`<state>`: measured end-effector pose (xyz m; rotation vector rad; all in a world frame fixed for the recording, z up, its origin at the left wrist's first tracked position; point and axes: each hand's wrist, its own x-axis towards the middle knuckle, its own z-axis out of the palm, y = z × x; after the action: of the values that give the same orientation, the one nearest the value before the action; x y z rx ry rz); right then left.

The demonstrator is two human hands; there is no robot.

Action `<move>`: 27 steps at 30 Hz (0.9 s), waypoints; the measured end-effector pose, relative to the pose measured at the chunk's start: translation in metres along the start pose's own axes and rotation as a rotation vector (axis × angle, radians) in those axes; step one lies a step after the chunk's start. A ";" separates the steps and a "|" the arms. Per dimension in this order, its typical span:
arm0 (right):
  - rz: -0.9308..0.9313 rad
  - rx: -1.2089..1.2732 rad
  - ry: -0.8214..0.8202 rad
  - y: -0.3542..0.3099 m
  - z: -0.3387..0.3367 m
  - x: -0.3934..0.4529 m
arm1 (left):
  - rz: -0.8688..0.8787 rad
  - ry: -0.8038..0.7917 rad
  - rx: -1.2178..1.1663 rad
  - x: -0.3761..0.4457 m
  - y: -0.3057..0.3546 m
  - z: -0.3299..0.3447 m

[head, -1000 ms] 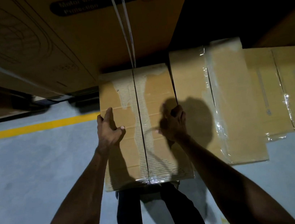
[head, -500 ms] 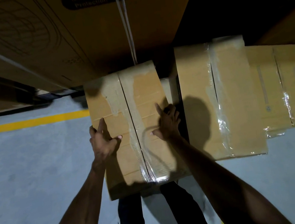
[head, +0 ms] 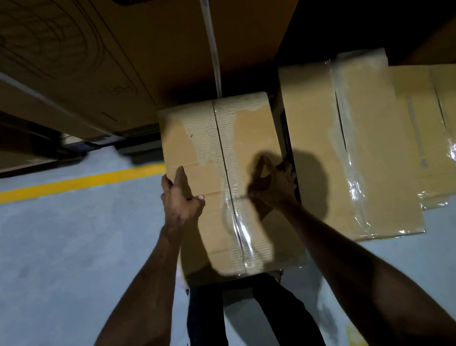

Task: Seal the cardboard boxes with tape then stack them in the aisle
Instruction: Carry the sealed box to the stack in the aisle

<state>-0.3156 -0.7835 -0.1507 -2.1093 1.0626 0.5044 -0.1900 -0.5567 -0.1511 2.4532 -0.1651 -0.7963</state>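
A brown cardboard box (head: pixel 243 141) with clear tape along its centre seam is in front of me, squared up and level. My left hand (head: pixel 180 201) grips its left edge, thumb on top. My right hand (head: pixel 277 185) grips its right edge, beside a narrow dark gap. Right of that gap stands a taped box (head: pixel 314 146) with loose shiny tape down its seam. Further right and lower lies another taped box (head: pixel 425 127). What is under the held box is hidden.
A very large printed carton (head: pixel 145 52) with a white strap looms behind the boxes. The grey concrete floor (head: pixel 58 270) carries a yellow line (head: pixel 61 186) at the left. My dark trouser legs (head: pixel 208 331) show below the held box.
Half a second ago the box was twisted to the left; it has turned back square next to the neighbouring box. Both hands stayed on its sides.
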 end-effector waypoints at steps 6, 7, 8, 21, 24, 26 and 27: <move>0.007 -0.040 -0.055 0.019 -0.010 0.009 | 0.002 -0.099 -0.117 -0.004 0.004 0.026; 0.007 -0.029 -0.077 0.023 -0.009 0.009 | 0.002 -0.145 -0.111 -0.003 0.001 0.027; 0.021 -0.011 -0.106 0.026 -0.006 0.009 | 0.006 -0.195 -0.082 -0.003 -0.003 0.028; 0.012 0.045 -0.140 0.020 -0.006 -0.035 | 0.006 -0.343 0.234 -0.040 0.023 0.020; -0.093 0.024 -0.135 0.000 -0.030 -0.091 | 0.024 -0.344 0.194 -0.085 0.063 -0.004; -0.211 0.038 -0.129 -0.002 -0.039 -0.128 | 0.037 -0.343 0.163 -0.123 0.087 -0.024; -0.224 0.055 -0.135 -0.001 -0.042 -0.148 | 0.049 -0.339 0.149 -0.144 0.096 -0.033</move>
<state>-0.4003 -0.7355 -0.0312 -2.0819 0.7457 0.4946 -0.2840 -0.5825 -0.0048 2.4203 -0.4214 -1.2123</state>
